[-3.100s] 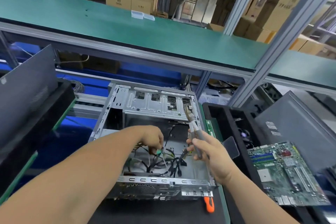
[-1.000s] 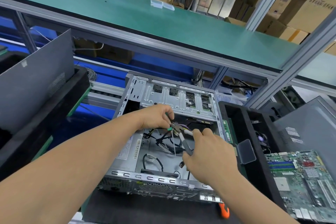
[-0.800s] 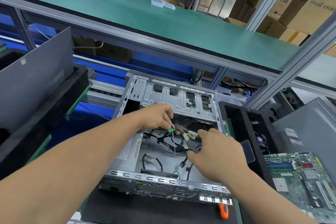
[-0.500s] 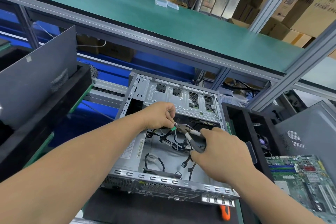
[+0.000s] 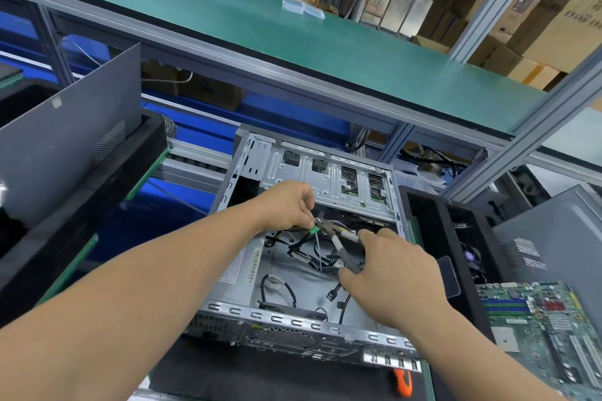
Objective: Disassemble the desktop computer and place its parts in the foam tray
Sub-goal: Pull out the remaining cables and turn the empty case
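Left hand (image 5: pixel 286 205) pinches; right hand (image 5: pixel 391 273) grips (both arms outstretched).

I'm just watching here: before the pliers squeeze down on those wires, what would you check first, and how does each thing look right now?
1. Pliers gripped firmly by the right hand: ok.
2. Wires held up by the left hand, clear of the case floor: ok.
3. Plier tips right at the pinched wires: ok.
4. Left fingers clear of the tips: not ok, they look very close.
5. What exactly sits between the tips, tie or wire: cannot tell.
6. Room in the foam tray on the right: cannot tell; part is hidden by the hand.
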